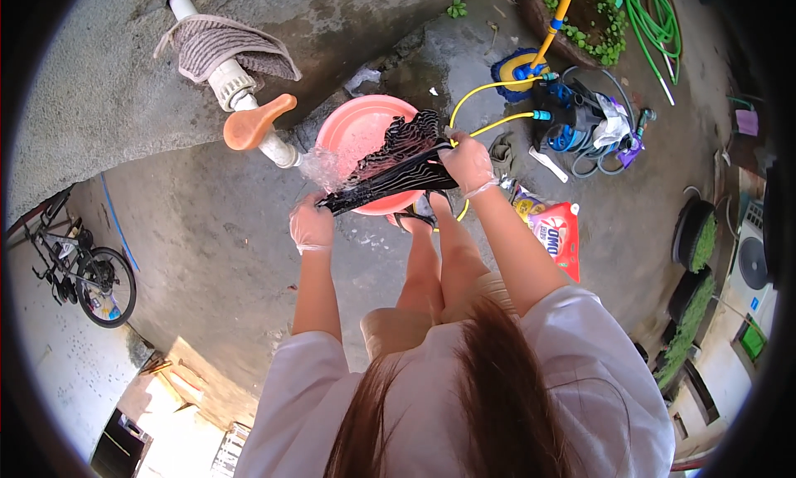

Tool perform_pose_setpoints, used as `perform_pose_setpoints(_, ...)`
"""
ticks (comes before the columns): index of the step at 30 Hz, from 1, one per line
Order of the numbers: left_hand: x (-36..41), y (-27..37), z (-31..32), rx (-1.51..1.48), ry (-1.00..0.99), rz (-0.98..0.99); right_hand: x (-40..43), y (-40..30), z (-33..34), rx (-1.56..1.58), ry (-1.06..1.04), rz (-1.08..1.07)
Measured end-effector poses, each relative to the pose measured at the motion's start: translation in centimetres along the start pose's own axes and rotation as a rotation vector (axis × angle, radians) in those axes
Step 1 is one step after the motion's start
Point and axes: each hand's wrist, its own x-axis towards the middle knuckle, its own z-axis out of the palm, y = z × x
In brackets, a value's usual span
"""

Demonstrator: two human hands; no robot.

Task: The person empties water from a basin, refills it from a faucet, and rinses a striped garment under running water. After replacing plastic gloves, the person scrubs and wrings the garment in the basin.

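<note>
A black cloth with pale stripes (pixel 398 167), perhaps a garment, is stretched between my two hands over a pink plastic basin (pixel 356 118). Its left end is gripped in my left hand (pixel 311 222), its right end in my right hand (pixel 469 162). Both hands wear thin clear gloves. Part of the cloth bunches up above the basin's right side. Water (pixel 321 167) gushes from a white plastic pipe tap (pixel 278 149) with an orange handle (pixel 256 123), to the left of the basin, and splashes by the cloth.
A ribbed grey cloth (pixel 217 46) hangs over the pipe. To the right are a pressure washer (pixel 575 117) with yellow hoses (pixel 479 86), a mop head (pixel 519 74), a white-handled brush (pixel 548 164) and a red OMO detergent bag (pixel 563 238). My sandalled feet are just below the basin. A bicycle (pixel 87 273) stands far left.
</note>
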Motion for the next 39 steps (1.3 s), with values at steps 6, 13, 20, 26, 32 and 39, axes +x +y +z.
perform_pose_setpoints(6, 2.5, -0.5, 3.1, -0.322, -0.21, -0.025, 4.0, 4.6, 0.5, -0.146, -0.254, 0.027)
perform_pose_setpoints(13, 2.9, -1.6, 5.3, 0.319, -0.685, 0.016, 5.5, 8.3, 2.1, -0.16, -0.432, -0.343)
perform_pose_setpoints(20, 0.1, -5.6, 6.2, -0.046, -0.514, -0.123, 2.1, 4.9, 1.1, -0.032, -0.33, -0.102)
perform_pose_setpoints(26, -4.7, -5.3, 5.1, -0.258, -0.022, -0.099, -1.9, 3.1, 2.4, 0.793, -0.382, 0.315)
perform_pose_setpoints(32, -7.2, -6.5, 5.6, -0.584, 0.231, -0.362, -3.3, 3.3, 6.2, 0.968, -0.495, 0.231)
perform_pose_setpoints(39, -7.3, -9.5, 7.7, -1.69, 0.579, -0.894, -3.5, -0.3, 8.5, 1.162, -0.606, 0.262)
